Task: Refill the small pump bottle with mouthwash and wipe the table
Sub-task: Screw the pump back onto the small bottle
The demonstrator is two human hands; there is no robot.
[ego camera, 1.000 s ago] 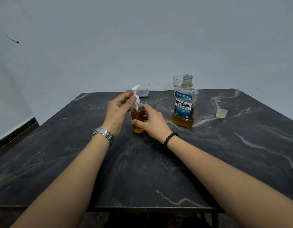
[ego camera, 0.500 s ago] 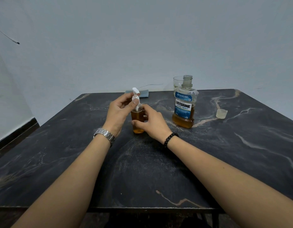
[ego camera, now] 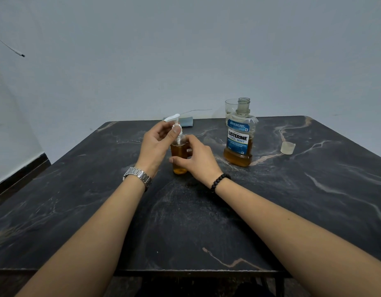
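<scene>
On the left of the pair, the left hand (ego camera: 156, 144) reaches to the top of the small pump bottle (ego camera: 179, 155), which stands upright on the dark marbled worktop (ego camera: 185, 221) a little left of centre and toward the far half. Its thumb and fingers are curled in a pinch around the collar of the white pump head (ego camera: 174, 122), whose spout points left. That grip suits turning the pump onto the neck, so the step in hand looks like screwing the pump down; whether the thread is fully seated cannot be told. A metal watch (ego camera: 138, 176) sits on that wrist.

The bottle shows amber liquid almost up to its shoulder, so the refill itself looks done.

Just to its right, the right hand (ego camera: 198, 159) grips the bottle's body, fingers wrapped round the far side and thumb across the near side, most likely to stop it spinning or tipping while the top is turned. A black bead bracelet (ego camera: 220, 181) circles this wrist.

Behind the hands, at the far edge, lies a grey-blue cloth (ego camera: 186, 122), probably kept back for the wipe, which seems not yet begun.

Further right stands the mouthwash bottle (ego camera: 239, 138), uncapped and roughly a quarter full, with a clear glass (ego camera: 230, 106) just behind it. Its cap (ego camera: 287, 147) lies well apart to the right, mouth tilted up.
</scene>
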